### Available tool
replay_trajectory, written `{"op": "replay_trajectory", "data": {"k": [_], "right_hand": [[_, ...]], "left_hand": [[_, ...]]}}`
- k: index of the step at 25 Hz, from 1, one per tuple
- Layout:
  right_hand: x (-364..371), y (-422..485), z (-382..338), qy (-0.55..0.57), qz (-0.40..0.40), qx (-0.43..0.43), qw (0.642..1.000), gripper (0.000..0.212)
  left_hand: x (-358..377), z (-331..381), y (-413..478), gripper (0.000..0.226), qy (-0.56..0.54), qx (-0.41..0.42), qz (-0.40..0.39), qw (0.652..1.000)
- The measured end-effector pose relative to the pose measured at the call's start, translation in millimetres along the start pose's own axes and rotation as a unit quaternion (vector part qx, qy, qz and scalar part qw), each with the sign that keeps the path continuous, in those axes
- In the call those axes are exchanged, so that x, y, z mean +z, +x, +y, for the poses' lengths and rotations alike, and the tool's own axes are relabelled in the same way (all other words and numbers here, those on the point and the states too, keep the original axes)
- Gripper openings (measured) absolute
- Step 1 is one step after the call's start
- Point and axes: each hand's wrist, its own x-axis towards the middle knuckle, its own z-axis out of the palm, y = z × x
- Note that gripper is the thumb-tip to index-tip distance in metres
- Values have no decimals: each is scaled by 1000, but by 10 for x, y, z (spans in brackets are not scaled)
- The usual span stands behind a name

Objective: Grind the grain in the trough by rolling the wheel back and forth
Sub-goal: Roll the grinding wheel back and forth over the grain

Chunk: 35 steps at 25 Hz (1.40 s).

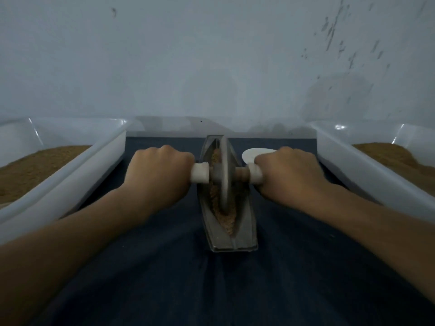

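Wheel [224, 171] in trough [235, 241] — between fingers [186, 162], handles [199, 176] gripped

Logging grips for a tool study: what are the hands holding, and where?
The left hand and right hand each grip a white handle end of the axle through the wheel standing in the trough.

Bare left grip [160, 170], bare right grip [289, 170], bare forearms [77, 234] running to frame edge

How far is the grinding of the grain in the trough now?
Partly done: the grain in the trough already looks broken, yet coarse. In hand: left hand and right hand grip the handles, wheel standing in the trough. Left: more rolling, probably, until finer.
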Motion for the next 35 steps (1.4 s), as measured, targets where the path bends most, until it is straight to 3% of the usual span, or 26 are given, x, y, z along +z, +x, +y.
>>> {"op": "replay_trajectory", "data": {"k": [2, 5, 7, 10, 11, 14, 15, 17, 20, 23, 25, 27, 29, 31, 33, 35], "right_hand": [[-27, -13, 21, -28, 46, -6, 999, 26], [62, 333, -74, -16, -66, 28, 997, 24], [94, 607, -114, 4, -100, 55, 993, 16], [17, 545, -81, 30, -129, 46, 990, 16], [-2, 368, -47, 29, -108, 26, 993, 15], [-117, -95, -4, 6, 52, -21, 998, 34], [-127, -80, 25, -2, 63, -26, 998, 39], [-12, 52, -13, -27, 13, -11, 999, 36], [101, 501, -116, 21, -90, 62, 994, 18], [61, 549, -96, 42, -133, 67, 988, 15], [-9, 268, -36, 25, -80, 14, 996, 12], [-112, -46, -23, -6, 21, -28, 999, 27], [-155, -90, 11, -2, 55, -30, 998, 36], [-48, 50, -73, -17, -11, 1, 1000, 25], [-14, 400, -158, 2, -81, 53, 995, 10], [-12, 642, -158, 23, -127, 72, 989, 16]], "left_hand": [[2, -15, -6, 46, -13, 7, 13, 1000], [162, 60, 194, 24, 7, -66, -78, 995], [188, 73, 445, 10, -4, -109, -127, 986], [88, 63, 450, 9, -14, -83, -140, 987], [52, 55, 321, 7, -12, -61, -109, 992], [-125, 30, -57, 49, -20, 13, -20, 1000], [-141, 3, -26, 57, -25, 9, -18, 999], [-17, 46, 25, 47, -2, -25, -59, 998], [131, 101, 421, 8, 14, -92, -104, 990], [116, 92, 525, 12, 4, -76, -128, 989], [51, 53, 240, 17, -13, -42, -74, 996], [-75, 25, -79, 46, -22, 13, -16, 1000], [-60, -16, -75, 54, -29, 24, -9, 999], [46, 53, 32, 42, 6, -26, -51, 998], [159, 97, 328, 16, 3, -91, -85, 992], [184, 96, 519, 9, -14, -114, -138, 984]]}}
